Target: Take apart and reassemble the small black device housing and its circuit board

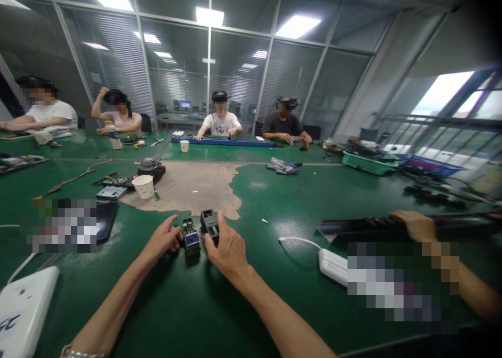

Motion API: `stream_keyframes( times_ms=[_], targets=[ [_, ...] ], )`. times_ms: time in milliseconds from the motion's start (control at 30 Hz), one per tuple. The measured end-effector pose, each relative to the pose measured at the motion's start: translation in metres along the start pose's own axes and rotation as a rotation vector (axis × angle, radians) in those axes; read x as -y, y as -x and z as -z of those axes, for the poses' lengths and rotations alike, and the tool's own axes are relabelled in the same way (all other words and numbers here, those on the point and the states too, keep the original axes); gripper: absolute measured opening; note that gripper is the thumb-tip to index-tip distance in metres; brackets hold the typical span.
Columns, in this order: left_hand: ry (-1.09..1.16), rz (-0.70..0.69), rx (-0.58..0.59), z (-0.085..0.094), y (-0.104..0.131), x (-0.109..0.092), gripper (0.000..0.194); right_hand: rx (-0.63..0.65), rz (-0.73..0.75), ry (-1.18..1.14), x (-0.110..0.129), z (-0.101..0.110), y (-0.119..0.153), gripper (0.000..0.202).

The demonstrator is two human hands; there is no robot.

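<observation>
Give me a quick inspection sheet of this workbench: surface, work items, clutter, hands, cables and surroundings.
Surface: green table mat, worn bare patch in the middle.
Work items: small green module; dark grey housing beside it.
Clutter: paper cup, parts, white power strip.
Hands: left hand touches the module; right hand grips the housing.
Cables: white cord to the power strip.
Surroundings: four seated people opposite; a co-worker's hand at right; glass partitions.

Head-worn view, forward-down over table (314, 201)
</observation>
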State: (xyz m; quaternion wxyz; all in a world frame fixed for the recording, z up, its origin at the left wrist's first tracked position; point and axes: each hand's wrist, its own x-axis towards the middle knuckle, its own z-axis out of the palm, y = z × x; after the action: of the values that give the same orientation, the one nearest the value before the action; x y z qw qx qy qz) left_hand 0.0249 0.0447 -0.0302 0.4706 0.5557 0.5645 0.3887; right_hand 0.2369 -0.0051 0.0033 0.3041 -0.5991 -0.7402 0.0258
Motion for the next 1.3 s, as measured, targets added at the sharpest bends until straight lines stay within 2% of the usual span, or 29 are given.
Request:
stream_keyframes(
  times_ms=[233, 467, 733, 967, 1067, 1167, 1300],
  targets=[
    [0.017, 0.037, 0.041, -0.001, 0.001, -0.001, 0.074, 0.045, -0.012, 0.007, -0.003, -0.003, 0.008, 0.071],
    [0.039, -0.008, 0.066, -0.002, 0.005, -0.004, 0.082, 0.016, 0.006, -0.044, -0.01, 0.001, 0.01, 0.073],
    [0.099, -0.025, 0.075, -0.002, 0.005, -0.004, 0.086, 0.038, 0.038, -0.025, -0.011, -0.009, 0.012, 0.07],
    [0.126, -0.024, 0.072, -0.003, 0.007, -0.006, 0.084, -0.011, -0.053, -0.103, -0.014, -0.007, 0.003, 0.065],
    [0.11, -0.027, 0.07, -0.003, 0.005, -0.005, 0.085, -0.049, -0.034, -0.189, -0.006, 0.001, -0.001, 0.064],
    [0.085, -0.046, 0.046, -0.002, 0.004, -0.002, 0.082, -0.071, 0.03, -0.209, 0.011, 0.007, -0.002, 0.063],
    [0.095, -0.029, 0.024, -0.001, 0.006, -0.002, 0.077, -0.011, 0.07, -0.113, 0.036, 0.005, -0.004, 0.067]
  ],
)
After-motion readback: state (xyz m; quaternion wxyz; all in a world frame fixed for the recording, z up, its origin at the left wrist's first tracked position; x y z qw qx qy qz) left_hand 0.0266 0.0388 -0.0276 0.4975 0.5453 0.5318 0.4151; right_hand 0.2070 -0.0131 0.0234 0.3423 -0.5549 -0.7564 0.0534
